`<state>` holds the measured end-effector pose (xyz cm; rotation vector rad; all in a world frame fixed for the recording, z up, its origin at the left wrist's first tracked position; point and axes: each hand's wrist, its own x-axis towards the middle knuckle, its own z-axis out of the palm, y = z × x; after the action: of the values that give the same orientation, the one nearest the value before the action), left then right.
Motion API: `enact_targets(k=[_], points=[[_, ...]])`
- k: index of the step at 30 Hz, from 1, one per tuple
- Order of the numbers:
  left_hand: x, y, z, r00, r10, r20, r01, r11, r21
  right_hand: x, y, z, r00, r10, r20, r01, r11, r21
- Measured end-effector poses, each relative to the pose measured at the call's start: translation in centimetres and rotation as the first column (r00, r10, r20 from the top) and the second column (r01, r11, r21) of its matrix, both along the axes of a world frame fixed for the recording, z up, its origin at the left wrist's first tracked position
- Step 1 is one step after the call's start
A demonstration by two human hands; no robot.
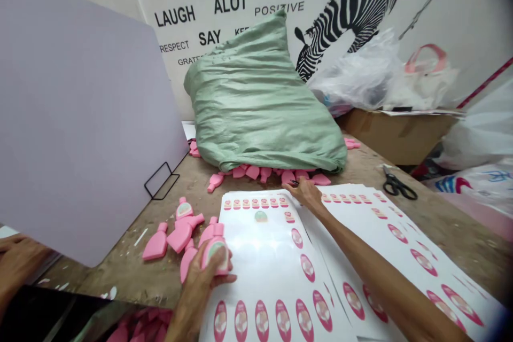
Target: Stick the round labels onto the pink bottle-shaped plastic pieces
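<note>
My left hand (197,283) is closed round a pink toy bottle (216,256) with a round green-and-white sticker on its face, at the left edge of a white sticker sheet (260,256). Several more pink bottles (156,243) lie beside it, one of them bearing a similar sticker. At the sheet's far right corner, close to the pink bottles by the sack, is my right hand (306,192). Its fingers are pinched, and a thin dark item shows at their tips, too small to name. A lone green sticker (261,216) remains on the sheet among pink printed ones.
A stuffed green sack (260,101) stands on pink bottles at the back. Black scissors (398,184) lie right of a second sheet stack (385,246). A pale upright panel (80,117) with a wire stand (160,181) blocks the left; another person's hand (24,256) shows beyond it.
</note>
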<state>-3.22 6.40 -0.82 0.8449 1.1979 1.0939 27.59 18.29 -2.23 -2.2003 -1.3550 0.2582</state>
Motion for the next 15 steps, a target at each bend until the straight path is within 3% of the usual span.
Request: enact_targets(k=[3, 6, 9, 12, 13, 14, 15], points=[[-3.0, 1.7, -1.1, 0.945, 0.193, -0.264, -0.172, 0.980, 0.101, 0.2, 2.5, -0.7, 0.997, -0.063, 0.050, 0.065, 0.997, -0.038], [-5.9, 3.4, -1.4, 0.774, 0.298, -0.558, -0.202, 0.952, 0.229, 0.2, 3.0, -0.7, 0.994, -0.080, 0.076, 0.085, 0.994, -0.070], [-7.4, 4.5, -1.0, 0.588, 0.355, -0.727, -0.131, 0.929, 0.347, 0.4, 1.2, 0.0, 0.992, -0.068, 0.109, 0.079, 0.992, -0.100], [-6.1, 4.8, -0.2, 0.379, 0.496, -0.781, -0.096, 0.861, 0.500, -0.5, -2.8, 0.9, 0.993, 0.023, 0.113, -0.009, 0.992, -0.129], [-5.0, 4.6, 0.1, 0.377, 0.534, -0.757, -0.078, 0.833, 0.548, -1.2, -4.5, 1.1, 0.993, 0.083, 0.082, -0.072, 0.989, -0.128], [-3.5, 4.3, 0.3, 0.432, 0.540, -0.722, -0.055, 0.815, 0.577, -2.2, -6.3, 1.3, 0.985, 0.169, 0.021, -0.166, 0.981, -0.104], [-1.8, 3.8, 0.4, 0.548, 0.486, -0.681, -0.016, 0.820, 0.572, -3.4, -8.0, 1.5, 0.966, 0.250, -0.066, -0.254, 0.964, -0.075]])
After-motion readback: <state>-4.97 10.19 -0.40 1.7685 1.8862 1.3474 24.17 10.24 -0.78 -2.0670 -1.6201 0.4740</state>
